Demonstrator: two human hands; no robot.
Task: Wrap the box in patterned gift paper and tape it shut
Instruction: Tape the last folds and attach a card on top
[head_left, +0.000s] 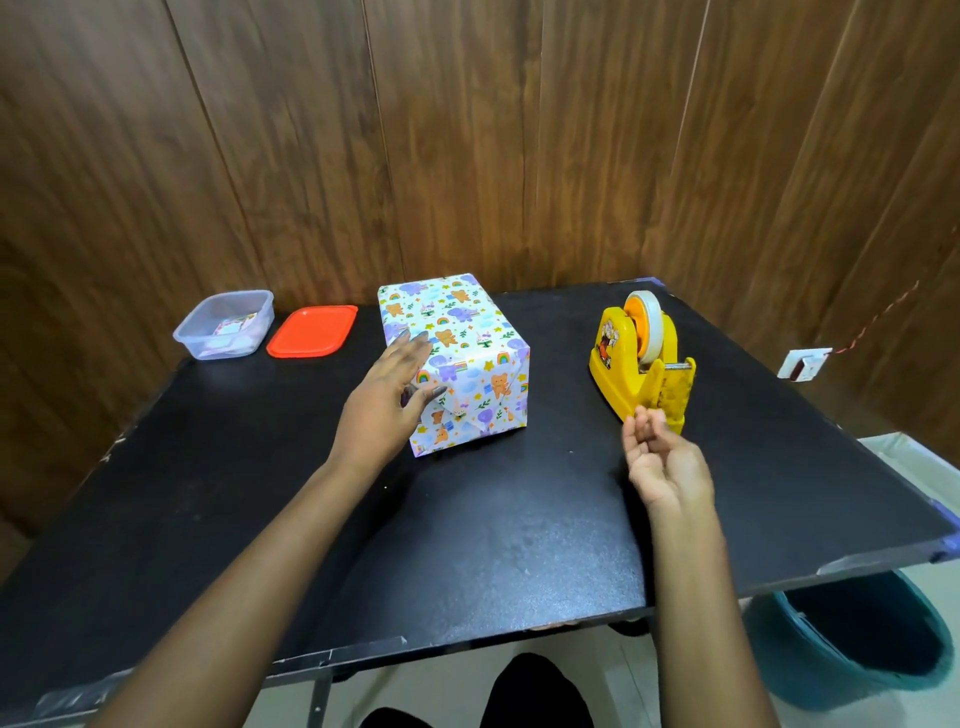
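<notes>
by the table's (467, 545) back edge the box (467, 332) looks wrapped; left hand (387, 395) flat on it, right hand (662, 462) loosely curled.

Room, wood-panelled walls (467, 130) (homelike), black table (467, 545)

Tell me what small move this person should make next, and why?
Probably reach the right hand forward to the tape dispenser and pull off a strip. The box is already fully wrapped, the left hand rests flat on it, and the right hand hangs just before the dispenser's cutter with no tape showing in its fingers.
</notes>
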